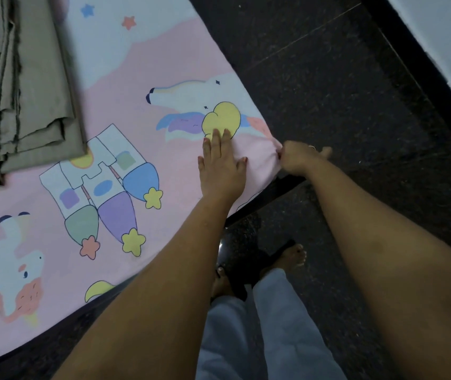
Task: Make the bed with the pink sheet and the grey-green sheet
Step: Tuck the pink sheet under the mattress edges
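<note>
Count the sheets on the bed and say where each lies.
2. The pink sheet is spread flat, the left hand pressing it, the right hand pinching its corner. The grey-green sheet lies folded on it, upper left. Others may lie off-frame.

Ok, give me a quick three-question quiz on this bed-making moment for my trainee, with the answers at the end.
1. True or false: the grey-green sheet is spread out.
2. Which hand pinches the corner of the pink sheet? A: left hand. B: right hand.
3. Fill in: the left hand lies ____ on the pink sheet.
Key: 1 false, it lies folded; 2 B; 3 flat.
</note>
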Available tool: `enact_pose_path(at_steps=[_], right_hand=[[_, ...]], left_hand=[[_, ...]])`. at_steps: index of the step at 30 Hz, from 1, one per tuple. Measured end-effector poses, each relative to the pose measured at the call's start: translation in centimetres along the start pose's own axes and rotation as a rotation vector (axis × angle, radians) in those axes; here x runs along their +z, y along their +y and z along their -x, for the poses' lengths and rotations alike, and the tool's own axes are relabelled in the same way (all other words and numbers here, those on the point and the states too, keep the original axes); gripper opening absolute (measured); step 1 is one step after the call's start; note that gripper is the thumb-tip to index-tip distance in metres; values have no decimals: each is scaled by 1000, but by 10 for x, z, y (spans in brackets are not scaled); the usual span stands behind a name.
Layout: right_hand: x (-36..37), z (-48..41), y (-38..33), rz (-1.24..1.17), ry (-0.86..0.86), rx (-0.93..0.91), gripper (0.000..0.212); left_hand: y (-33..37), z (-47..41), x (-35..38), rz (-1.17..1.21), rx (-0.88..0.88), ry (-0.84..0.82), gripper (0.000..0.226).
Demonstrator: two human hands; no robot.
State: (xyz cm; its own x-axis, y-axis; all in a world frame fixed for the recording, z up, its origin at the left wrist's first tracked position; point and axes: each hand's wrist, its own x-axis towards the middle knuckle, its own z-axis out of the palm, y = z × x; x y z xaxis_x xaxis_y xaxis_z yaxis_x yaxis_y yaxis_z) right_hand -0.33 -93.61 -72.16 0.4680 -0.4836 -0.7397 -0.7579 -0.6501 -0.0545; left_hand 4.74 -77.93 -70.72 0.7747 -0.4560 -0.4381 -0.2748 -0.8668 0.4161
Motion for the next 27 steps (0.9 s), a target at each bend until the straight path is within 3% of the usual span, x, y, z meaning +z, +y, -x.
enact_pose_path(at_steps=[3, 10, 14, 16, 19, 22, 27], right_hand=[[-2, 6, 7, 272, -14, -39, 43], [-30, -5, -2, 373, -262, -134, 50], [-63, -13, -7, 517, -262, -127, 47], [-77, -18, -22, 400, -155, -192, 43], [-86, -35, -47, -113, -24, -221, 40], [-89, -55, -70, -409, -149, -212, 52], [-92, -91, -95, -515, -290, -275, 59]], left_hand=[[13, -10, 0, -10, -13, 27, 64], [46, -45, -7, -29, -121, -17, 70], [58, -61, -18, 42, -207, -30, 70], [61, -69, -28, 58, -214, 15, 62], [60, -85, -42, 168, -278, 135, 49], [58, -105, -55, 300, -381, 246, 38], [44, -145, -59, 36, -425, 346, 55]])
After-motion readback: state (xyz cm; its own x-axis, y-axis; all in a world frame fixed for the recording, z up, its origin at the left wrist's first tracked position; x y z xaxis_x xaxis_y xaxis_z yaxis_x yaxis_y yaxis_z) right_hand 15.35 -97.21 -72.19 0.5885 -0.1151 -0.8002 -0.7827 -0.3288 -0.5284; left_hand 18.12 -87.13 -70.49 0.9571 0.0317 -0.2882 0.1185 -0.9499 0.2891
